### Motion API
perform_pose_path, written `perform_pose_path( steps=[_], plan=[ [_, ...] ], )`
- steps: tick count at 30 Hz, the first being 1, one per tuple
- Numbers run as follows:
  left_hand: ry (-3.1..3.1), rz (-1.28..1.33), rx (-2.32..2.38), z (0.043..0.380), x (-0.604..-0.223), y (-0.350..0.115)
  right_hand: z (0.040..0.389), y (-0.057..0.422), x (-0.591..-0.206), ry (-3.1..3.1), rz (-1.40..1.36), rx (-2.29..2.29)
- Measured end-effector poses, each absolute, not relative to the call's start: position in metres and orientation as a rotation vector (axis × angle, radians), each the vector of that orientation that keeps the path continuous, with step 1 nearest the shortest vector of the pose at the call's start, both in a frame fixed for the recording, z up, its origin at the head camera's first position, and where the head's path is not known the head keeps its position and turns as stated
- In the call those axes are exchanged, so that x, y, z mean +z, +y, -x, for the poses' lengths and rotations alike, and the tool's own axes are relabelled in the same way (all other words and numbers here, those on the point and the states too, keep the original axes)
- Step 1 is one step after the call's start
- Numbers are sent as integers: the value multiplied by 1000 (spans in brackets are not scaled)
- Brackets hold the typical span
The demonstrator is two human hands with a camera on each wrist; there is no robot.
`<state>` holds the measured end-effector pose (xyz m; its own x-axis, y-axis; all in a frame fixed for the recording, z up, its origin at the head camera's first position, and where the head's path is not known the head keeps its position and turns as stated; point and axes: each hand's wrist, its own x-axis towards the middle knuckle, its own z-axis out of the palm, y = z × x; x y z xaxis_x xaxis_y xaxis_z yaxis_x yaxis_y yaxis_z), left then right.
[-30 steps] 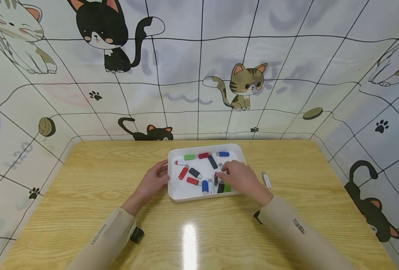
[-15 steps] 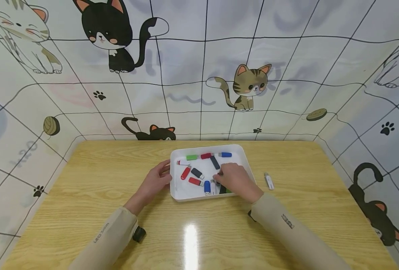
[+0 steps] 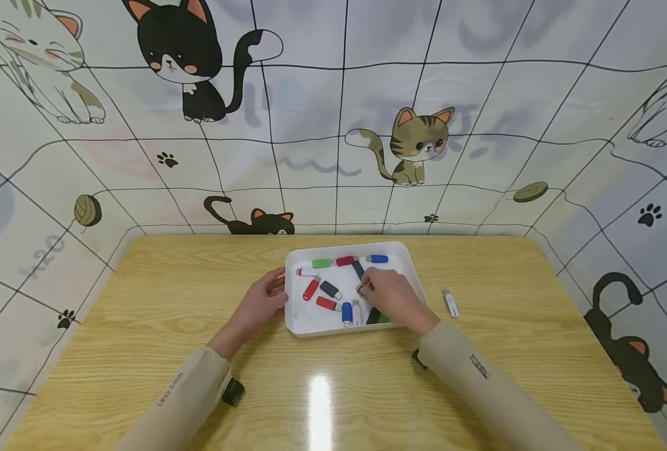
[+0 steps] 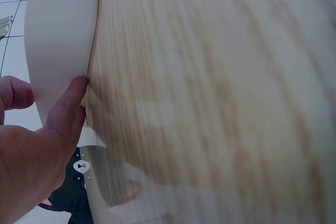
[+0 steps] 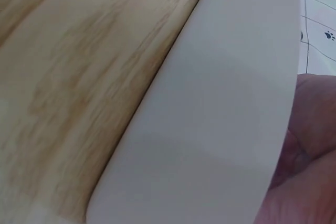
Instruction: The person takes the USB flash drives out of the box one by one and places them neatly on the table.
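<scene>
A white tray [image 3: 299, 322] holds several USB sticks of various colours. My left hand [image 3: 260, 300] grips the tray's left side; in the left wrist view its fingertips [image 4: 73, 95] lie against the outer wall, with the thumb at the rim. My right hand [image 3: 395, 297] reaches over the tray's right half, fingers bent downward. Its fingertips pinch a small dark-red USB stick [image 3: 359, 289], mostly covered by the hand. Near them lie a black stick [image 3: 358, 268], a white one [image 3: 357, 313] and a blue one [image 3: 347, 313]. The right wrist view has the tray wall hiding the fingertips.
On the wooden table [image 3: 198, 263], right of the tray, lies a single white USB stick [image 3: 450, 303]. A cat-printed cloth [image 3: 333, 156] surrounds the table at the back and sides. Red [image 3: 310, 289] and green [image 3: 321, 263] sticks lie in the tray's left half.
My right hand has shifted slightly left over the tray, then lifted a little, with the dark-red stick now at its fingertips. The left hand stays at the tray's side. The view has shifted slightly.
</scene>
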<state>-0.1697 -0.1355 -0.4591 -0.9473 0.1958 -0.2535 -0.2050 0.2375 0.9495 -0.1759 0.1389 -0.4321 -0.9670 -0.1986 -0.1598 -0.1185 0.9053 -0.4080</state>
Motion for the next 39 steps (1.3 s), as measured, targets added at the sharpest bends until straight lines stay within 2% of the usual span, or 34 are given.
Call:
perform_pose_path(
  steps=[13, 22, 39],
  plan=[
    [2202, -4, 1765, 169, -461, -135, 177, 131, -433, 2887, 240, -423],
    [2188, -2, 1758, 165, -448, -133, 176, 127, -434, 2921, 312, -327],
    [2205, 0, 1754, 169, -458, -135, 162, 154, -413, 2989, 282, -615]
  ],
)
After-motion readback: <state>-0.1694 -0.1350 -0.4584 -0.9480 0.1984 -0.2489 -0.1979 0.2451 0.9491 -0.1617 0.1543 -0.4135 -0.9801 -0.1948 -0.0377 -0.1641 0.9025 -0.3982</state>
